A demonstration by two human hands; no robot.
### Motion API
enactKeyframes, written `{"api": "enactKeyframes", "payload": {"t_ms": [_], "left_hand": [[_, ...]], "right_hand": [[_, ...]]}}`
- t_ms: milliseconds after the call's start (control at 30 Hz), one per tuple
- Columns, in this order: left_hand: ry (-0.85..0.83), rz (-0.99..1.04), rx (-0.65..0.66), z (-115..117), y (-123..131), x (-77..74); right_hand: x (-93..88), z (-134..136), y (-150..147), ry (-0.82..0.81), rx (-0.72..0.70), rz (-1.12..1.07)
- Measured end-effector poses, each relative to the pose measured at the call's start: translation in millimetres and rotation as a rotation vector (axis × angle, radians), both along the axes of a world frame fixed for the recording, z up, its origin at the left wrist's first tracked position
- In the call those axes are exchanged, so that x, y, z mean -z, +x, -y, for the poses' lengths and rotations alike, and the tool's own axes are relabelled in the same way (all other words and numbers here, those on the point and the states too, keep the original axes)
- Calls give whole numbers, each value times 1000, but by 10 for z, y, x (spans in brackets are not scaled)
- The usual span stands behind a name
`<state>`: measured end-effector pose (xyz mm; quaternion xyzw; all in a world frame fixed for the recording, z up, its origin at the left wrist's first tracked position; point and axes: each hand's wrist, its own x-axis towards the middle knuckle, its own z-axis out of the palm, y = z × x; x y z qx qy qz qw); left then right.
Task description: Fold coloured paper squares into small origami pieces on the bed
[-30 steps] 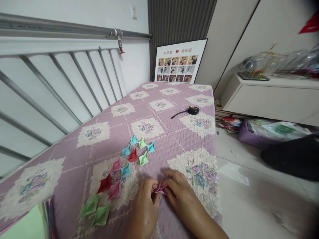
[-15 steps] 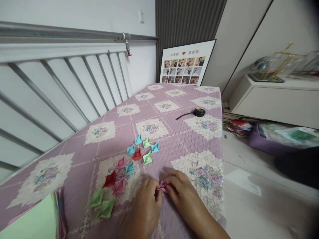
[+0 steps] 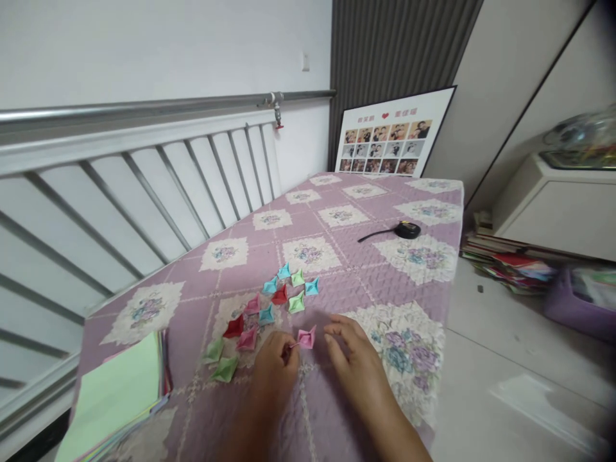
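Head view: left hand (image 3: pixel 276 360), grip closed on pink folded paper (image 3: pixel 307 337), right hand (image 3: pixel 355 353) near it, grip parted.

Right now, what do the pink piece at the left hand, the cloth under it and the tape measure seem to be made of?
Pink piece: probably matte paper, given its thin edges and folds.
Cloth: likely matte quilted fabric, with a puckered surface.
Tape measure: possibly plastic or rubber, being dark and rounded; finish unclear.
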<state>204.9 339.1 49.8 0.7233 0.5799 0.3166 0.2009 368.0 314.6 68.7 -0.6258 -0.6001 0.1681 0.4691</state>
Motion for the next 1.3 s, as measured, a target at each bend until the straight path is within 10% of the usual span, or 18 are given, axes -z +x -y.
{"api": "enactKeyframes", "payload": {"t_ms": [600,1300], "left_hand": [[-74,-163,-343,56,-176,28],[-95,47,-379,100,-182,27]], "right_hand": [[-33,40,-152,66,-99,-136],[-29,36,-171,60,-158,-93]]}}
